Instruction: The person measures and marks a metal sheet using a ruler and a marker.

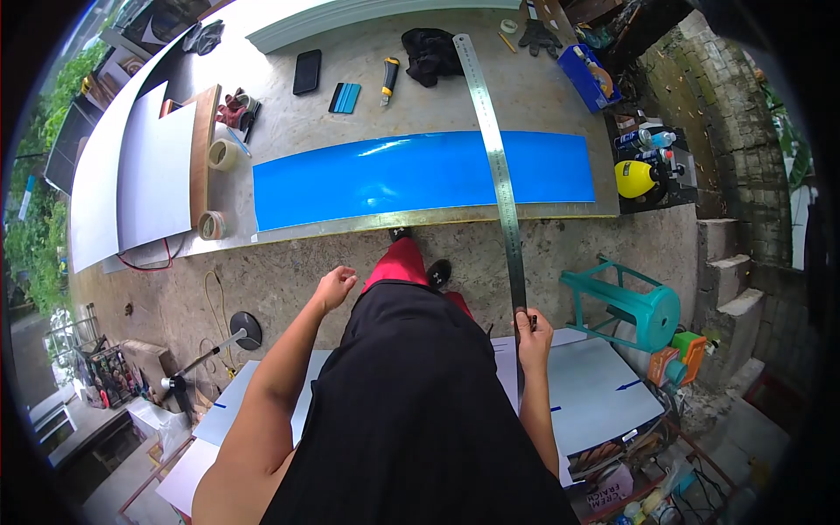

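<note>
My right hand [533, 337] is closed around the near end of a long steel ruler [494, 166]. A small dark object, too small to name, shows at its fingers. The ruler reaches forward across a glossy blue sheet [376, 179] that lies along the near edge of the workbench [280, 101]. In front of my body on the left, my left hand [335, 288] hangs in the air off the bench, its fingers loosely bent and apart, with nothing visible in them. Beyond the sheet lie a yellow-black utility knife [389, 80] and a blue squeegee [345, 98].
On the bench are a black phone [307, 72], a dark cloth [430, 56], tape rolls [212, 225], white panels [157, 171] and a blue bin [588, 77]. A yellow spray bottle [635, 178] stands at right. A green stool [643, 311] lies tipped over on the floor.
</note>
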The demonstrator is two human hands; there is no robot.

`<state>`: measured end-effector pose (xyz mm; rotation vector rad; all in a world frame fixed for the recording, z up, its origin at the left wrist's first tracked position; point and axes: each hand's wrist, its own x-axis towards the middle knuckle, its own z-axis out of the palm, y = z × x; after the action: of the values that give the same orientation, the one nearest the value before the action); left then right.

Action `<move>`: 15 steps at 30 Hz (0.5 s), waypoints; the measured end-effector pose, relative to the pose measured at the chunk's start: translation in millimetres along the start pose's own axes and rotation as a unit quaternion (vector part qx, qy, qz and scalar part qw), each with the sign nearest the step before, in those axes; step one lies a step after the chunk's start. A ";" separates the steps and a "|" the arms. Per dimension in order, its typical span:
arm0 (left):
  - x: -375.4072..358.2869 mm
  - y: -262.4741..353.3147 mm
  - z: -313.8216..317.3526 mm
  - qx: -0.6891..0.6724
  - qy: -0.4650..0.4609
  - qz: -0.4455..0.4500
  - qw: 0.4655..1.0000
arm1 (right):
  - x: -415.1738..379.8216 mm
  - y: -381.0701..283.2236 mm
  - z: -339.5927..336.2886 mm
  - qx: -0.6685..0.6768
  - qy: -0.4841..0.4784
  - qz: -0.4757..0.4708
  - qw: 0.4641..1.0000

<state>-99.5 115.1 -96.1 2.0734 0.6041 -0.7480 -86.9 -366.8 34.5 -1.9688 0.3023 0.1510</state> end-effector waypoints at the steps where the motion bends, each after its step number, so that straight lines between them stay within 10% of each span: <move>1: 0.6 -0.9 -0.2 0.003 -0.001 -0.001 1.000 | 0.2 0.1 -0.4 0.000 0.000 0.001 1.000; 12: -10.6 14.3 -1.9 -0.048 0.037 -0.003 0.998 | 11.2 -13.4 0.7 -0.045 -0.044 -0.016 0.998; 15: -16.2 45.7 -13.7 -0.011 0.230 0.170 0.958 | 32.6 -27.9 -2.8 -0.112 -0.099 -0.056 0.987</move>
<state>-77.5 99.4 -53.6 2.2628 0.4765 -0.0553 -47.9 -363.4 52.2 -2.1674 0.0448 0.3167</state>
